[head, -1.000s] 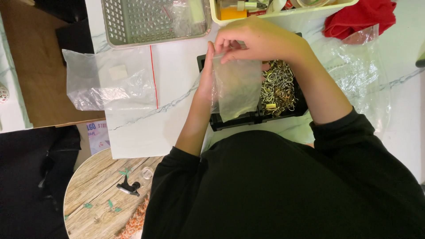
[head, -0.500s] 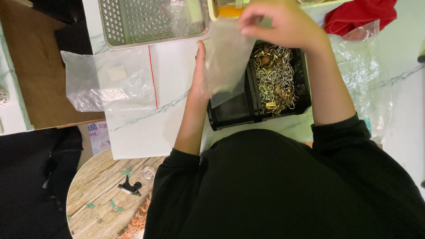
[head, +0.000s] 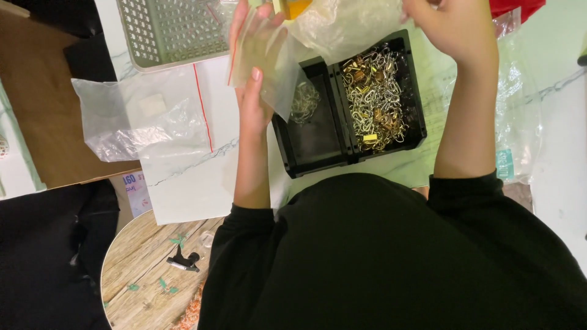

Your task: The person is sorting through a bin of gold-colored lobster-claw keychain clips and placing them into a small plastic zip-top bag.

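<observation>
Wood, far left: round stool top (head: 147,269) below the tabletop (head: 189,183) edge, small black clip (head: 183,263) lying on it. Brown board (head: 43,110) beside it, partly under a crumpled clear bag (head: 134,116) with a red seal line. Perforated green-grey basket (head: 174,27) sits above that bag, at the top edge.

My left hand (head: 254,79) is raised, palm flat behind a small clear zip bag (head: 269,67). Fingers extended, thumb on the bag's front, so it's pinched and held, not clenched. Bag hangs roughly upright, long axis top to bottom, red-striped mouth towards the top. Its lower corner hangs just over the left compartment of the black tray (head: 348,104).

That left compartment holds only a few silver clasps (head: 304,101). Right compartment is piled with gold and silver clasps (head: 376,98). Tray lies right of and just below my left hand, between both forearms.

My right hand (head: 455,27) is up at the top edge, above the tray's far right corner, fingers curled. Looks like it grips the bag's film, but can't tell for sure. Right hand is nearer the full compartment, nothing blocking the way down to it.

Further right: more clear plastic wrap (head: 516,122) on the tabletop, red cloth (head: 513,7) at the top corner.
</observation>
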